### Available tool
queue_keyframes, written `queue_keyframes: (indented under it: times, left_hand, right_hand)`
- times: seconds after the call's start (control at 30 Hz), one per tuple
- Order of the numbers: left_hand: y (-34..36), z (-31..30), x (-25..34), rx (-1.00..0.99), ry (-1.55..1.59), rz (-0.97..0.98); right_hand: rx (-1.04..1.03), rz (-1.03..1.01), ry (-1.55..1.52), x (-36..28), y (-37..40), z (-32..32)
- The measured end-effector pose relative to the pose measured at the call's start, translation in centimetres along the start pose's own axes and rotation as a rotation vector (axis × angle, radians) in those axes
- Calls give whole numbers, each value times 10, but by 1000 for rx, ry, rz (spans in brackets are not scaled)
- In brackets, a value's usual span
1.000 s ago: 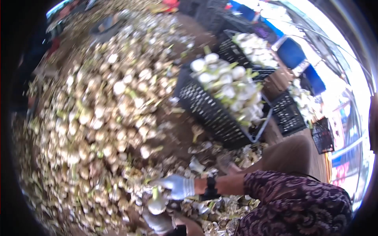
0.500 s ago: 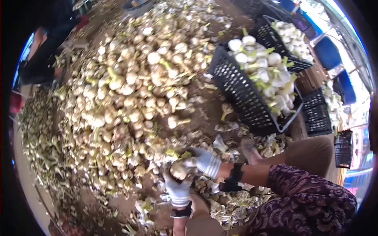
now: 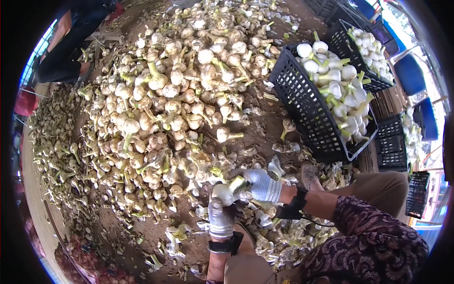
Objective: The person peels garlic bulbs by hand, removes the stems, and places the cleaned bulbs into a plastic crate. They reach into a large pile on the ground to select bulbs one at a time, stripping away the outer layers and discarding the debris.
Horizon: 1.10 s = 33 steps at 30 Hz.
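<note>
Both hands wear pale striped gloves and meet over one garlic bulb. My left hand [image 3: 221, 217] is closed around the underside of the white bulb [image 3: 222, 193], whose cut green stem points up and right. Against the stem side, my right hand [image 3: 261, 185] has its fingers bent around the bulb; some fingertips are hidden. Loose skins [image 3: 265, 217] lie below and beside the hands. A large heap of unpeeled garlic [image 3: 165, 104] spreads out beyond them.
A black crate [image 3: 307, 104] of white garlic stands at the right, with another filled crate [image 3: 373, 57] behind it. A bare foot [image 3: 309, 176] is near the first crate. Another person's dark-clothed leg [image 3: 59, 71] shows at upper left. Blue containers [image 3: 410, 73] stand far right.
The view has shifted, so the heap and crates appear farther right. The bulb between my hands now shows a whiter surface, with its green stem turned up and right.
</note>
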<state>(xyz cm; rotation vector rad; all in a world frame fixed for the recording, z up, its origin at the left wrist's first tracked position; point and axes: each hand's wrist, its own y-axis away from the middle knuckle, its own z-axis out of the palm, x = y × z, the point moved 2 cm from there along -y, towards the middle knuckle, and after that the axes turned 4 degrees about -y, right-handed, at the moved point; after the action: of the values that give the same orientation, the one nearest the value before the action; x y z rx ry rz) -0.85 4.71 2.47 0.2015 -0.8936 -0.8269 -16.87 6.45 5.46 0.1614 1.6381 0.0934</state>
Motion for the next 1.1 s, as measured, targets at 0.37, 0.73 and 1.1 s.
queue_keyframes:
  times: [0.37, 0.73, 1.1]
  left_hand:
    - [5, 4, 0, -69, -127, -373]
    - [-9, -14, -14, -1, 188, -191]
    - [5, 18, 41, 173, -351, 323]
  right_hand:
    - [-255, -182, 555, 18, -31, -10]
    - [-55, 160, -309, 8, -2, -17]
    - [226, 563, -588, 40, 3, -30]
